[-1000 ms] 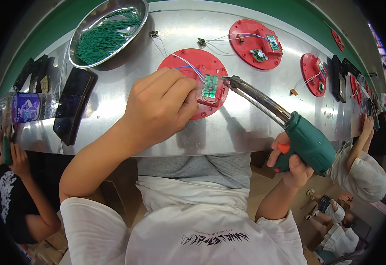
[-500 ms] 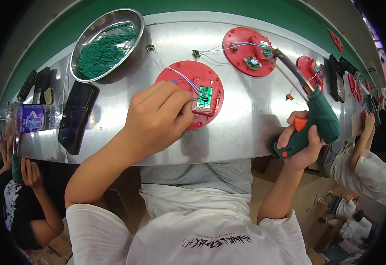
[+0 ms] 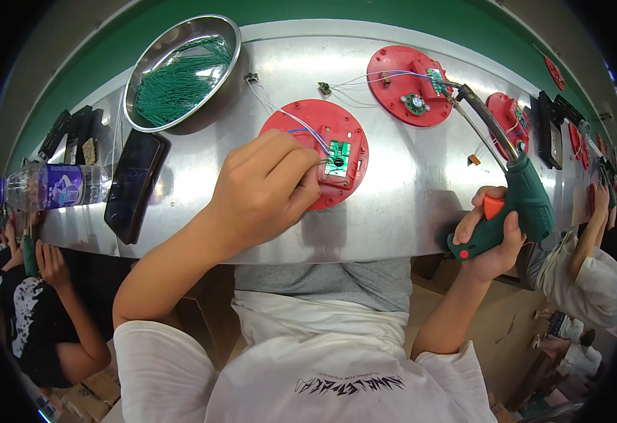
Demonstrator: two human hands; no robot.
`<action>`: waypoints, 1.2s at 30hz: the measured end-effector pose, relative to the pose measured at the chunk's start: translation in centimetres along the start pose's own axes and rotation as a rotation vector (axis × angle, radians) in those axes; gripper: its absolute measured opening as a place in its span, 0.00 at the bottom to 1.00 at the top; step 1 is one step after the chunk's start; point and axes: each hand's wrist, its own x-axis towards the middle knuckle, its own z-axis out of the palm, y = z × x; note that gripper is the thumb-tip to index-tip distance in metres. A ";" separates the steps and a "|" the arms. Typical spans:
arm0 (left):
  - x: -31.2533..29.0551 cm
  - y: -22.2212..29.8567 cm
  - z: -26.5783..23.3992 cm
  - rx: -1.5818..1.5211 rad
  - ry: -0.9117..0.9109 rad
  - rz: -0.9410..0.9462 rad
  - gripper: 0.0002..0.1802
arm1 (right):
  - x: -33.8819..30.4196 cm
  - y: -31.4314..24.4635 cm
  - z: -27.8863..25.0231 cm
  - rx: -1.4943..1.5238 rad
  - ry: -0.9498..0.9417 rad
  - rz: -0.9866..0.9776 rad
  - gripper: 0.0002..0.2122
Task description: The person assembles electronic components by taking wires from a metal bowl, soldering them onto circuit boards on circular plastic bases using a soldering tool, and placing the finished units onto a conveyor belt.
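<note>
My left hand (image 3: 269, 185) is closed in a pinch at the left edge of a small green circuit board (image 3: 337, 161). A thin dark wire seems to run from its fingertips to the board; the fingertips are partly hidden. The board sits in a round red plastic housing (image 3: 319, 113), with blue and white wires leading to a small connector (image 3: 252, 77). My right hand (image 3: 495, 247) is wrapped round a green soldering gun (image 3: 530, 204) with an orange trigger. Its long tip points up and left, overlapping the edge of a second red housing (image 3: 396, 56) in view.
A metal bowl (image 3: 232, 67) of green wires (image 3: 174, 88) stands back left, beside a dark phone (image 3: 135, 185) and a plastic bottle (image 3: 58, 187). A small orange-brown piece (image 3: 473, 160) lies right. Another red housing (image 3: 504, 116) and black trays are farther right. People work at both sides.
The whole view has shifted slightly, moving the scene rightward. The soldering gun has moved a little right and nearer. My left hand keeps its pinch by the board.
</note>
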 end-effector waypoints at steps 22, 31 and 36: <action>0.9 0.9 -0.6 0.072 0.055 0.004 0.13 | 0.0 0.1 -1.1 0.053 0.113 -0.001 0.22; 3.1 0.3 -3.6 0.167 -0.405 0.044 0.32 | 0.7 -0.1 2.0 0.264 0.408 0.204 0.22; 8.7 0.0 -2.9 0.273 -0.336 0.159 0.25 | 0.0 -0.8 0.5 0.210 0.457 0.055 0.20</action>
